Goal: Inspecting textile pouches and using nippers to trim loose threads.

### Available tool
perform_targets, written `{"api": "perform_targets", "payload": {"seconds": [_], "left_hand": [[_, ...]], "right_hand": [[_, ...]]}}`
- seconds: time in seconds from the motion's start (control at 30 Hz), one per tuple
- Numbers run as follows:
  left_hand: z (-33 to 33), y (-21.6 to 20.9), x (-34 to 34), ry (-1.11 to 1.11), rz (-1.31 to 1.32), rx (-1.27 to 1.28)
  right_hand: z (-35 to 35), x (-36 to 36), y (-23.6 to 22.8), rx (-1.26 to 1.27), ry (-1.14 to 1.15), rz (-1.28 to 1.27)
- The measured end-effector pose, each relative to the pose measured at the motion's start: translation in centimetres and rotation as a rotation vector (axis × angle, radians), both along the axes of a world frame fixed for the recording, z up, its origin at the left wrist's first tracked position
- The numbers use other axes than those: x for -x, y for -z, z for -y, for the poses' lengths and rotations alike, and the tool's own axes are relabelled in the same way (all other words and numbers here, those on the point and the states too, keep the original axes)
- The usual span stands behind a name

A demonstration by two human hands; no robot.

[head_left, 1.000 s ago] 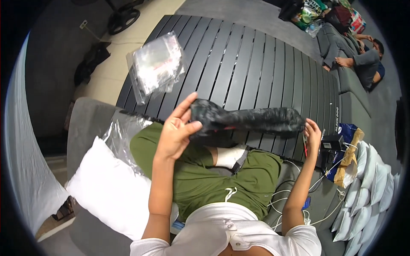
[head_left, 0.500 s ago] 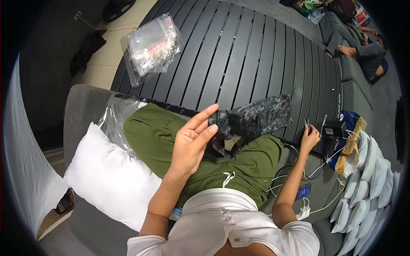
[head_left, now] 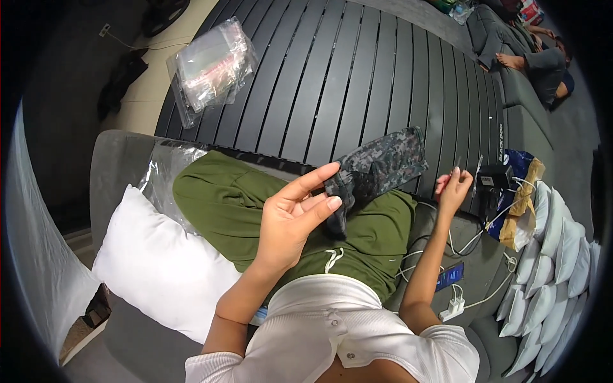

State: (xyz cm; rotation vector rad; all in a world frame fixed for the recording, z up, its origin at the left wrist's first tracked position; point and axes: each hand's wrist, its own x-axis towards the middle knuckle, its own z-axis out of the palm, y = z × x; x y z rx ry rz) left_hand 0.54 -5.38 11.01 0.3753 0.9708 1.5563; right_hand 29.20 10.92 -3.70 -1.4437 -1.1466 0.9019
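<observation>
My left hand is raised over my lap. Its thumb and index finger pinch around the near end of a camouflage fabric piece, which looks like a soft tube or pouch. The fabric stretches from my hand over the edge of the dark slatted table, and its dark lower part hangs above my olive trousers. At the table's right edge, my right hand has loosely curled, parted fingers with nothing visible in them. Just beyond its fingertips is a small thin greyish item, too small to name.
Clear plastic bags lie on the table's left. A black box and a blue-gold bag stand right, among white cables. A phone and charger rest on the sofa. Left is a white pillow. A person sits far right.
The left hand and the fabric's near end have shifted right, and the fabric's dark hanging part has changed shape. My right hand has turned, its fingers looser beside the small thin item.
</observation>
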Motion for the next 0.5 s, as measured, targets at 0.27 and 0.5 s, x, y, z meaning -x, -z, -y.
{"api": "perform_targets", "payload": {"seconds": [0.27, 0.5], "left_hand": [[-0.3, -0.1, -1.8, -0.018, -0.169, -0.057], [0.0, 0.0, -2.4, -0.009, -0.347, -0.048]], "right_hand": [[8.2, 10.9, -10.4, -0.042, -0.701, 0.044], [9.7, 12.3, -13.4, -0.066, -0.813, 0.216]]}}
